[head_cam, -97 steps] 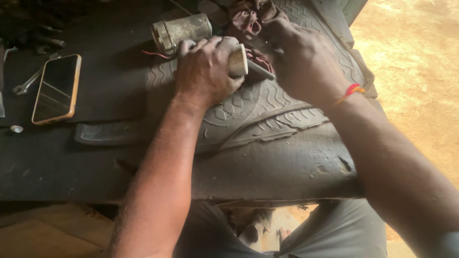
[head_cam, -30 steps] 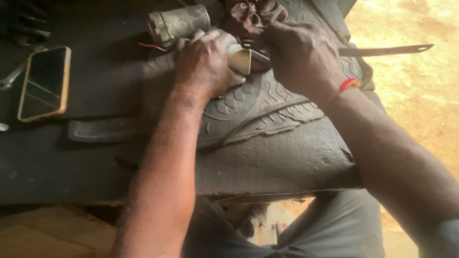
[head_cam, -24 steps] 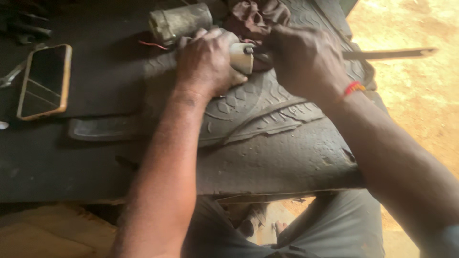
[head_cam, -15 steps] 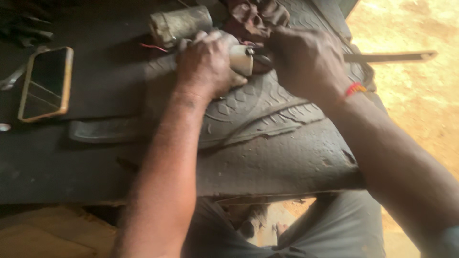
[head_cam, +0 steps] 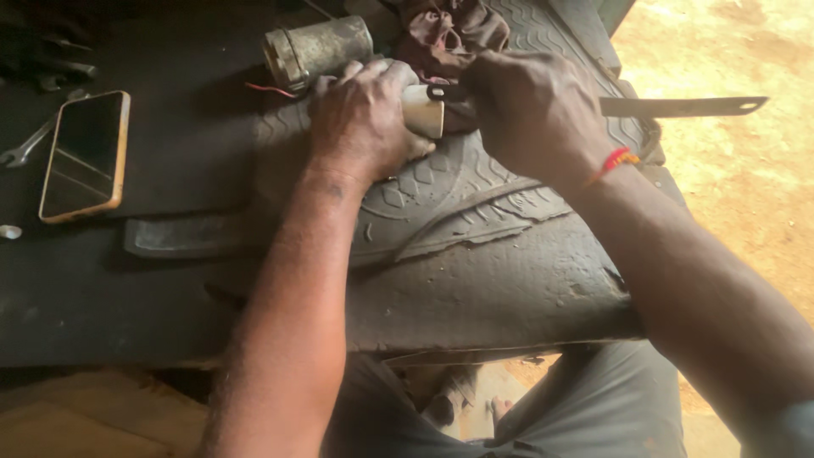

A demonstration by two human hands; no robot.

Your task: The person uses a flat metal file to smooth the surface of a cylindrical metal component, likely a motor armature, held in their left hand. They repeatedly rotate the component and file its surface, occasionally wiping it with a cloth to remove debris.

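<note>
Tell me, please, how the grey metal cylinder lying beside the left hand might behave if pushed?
The grey metal cylinder lies on its side, so it would probably roll. It looks solid, likely heavy for its size. The ridged tyre rubber beside it may check it.

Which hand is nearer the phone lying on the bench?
Left. The left hand grips a pale cylinder right of the phone; the right hand is farther right.

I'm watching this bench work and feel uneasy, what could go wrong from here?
The right hand works a thin flat metal blade against the small pale cylinder gripped by the left hand; a slip could cut those fingers. The cylinder rests on an uneven tyre tread piece, so it might roll. The smartphone lies near a wrench and could get scratched.
</note>
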